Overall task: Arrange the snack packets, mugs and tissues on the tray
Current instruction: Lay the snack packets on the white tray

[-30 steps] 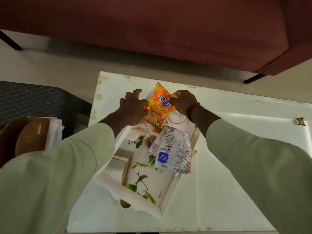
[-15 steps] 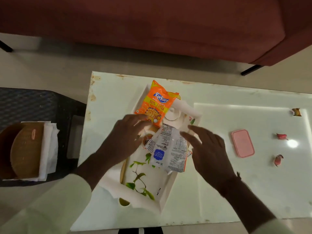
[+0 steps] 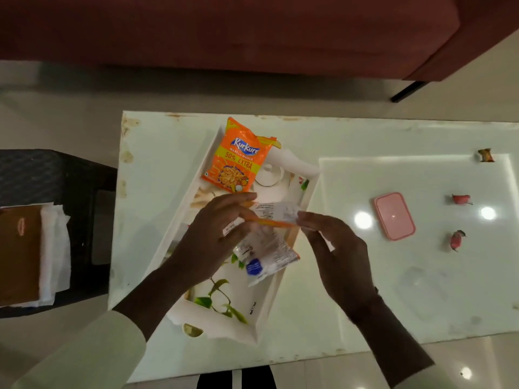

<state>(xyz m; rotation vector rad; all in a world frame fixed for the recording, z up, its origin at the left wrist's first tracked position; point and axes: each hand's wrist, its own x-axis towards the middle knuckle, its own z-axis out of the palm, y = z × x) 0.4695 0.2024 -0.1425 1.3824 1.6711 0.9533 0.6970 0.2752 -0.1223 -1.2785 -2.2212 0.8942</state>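
Note:
A white tray (image 3: 269, 307) with a leaf print lies slanted on the glass table. An orange Kurkure packet (image 3: 237, 161) leans at its far end, next to a white mug (image 3: 269, 178). Over the tray's middle, my left hand (image 3: 213, 237) and my right hand (image 3: 334, 248) together hold a second, white-backed snack packet (image 3: 269, 248) by its top edge, lifted a little and hanging down. My left hand hides part of the tray's left side.
A pink lidded box (image 3: 394, 216), two red-wrapped sweets (image 3: 460, 199) (image 3: 456, 240) and a small wrapper (image 3: 486, 155) lie on the table's right. A dark stool (image 3: 56, 175) at left carries a brown tissue pack with white tissues (image 3: 53, 248). A red sofa (image 3: 224, 32) stands beyond.
Both hands left the orange packet at the tray's far end and drew back to the white-backed packet, which they now grip and lift by its top edge.

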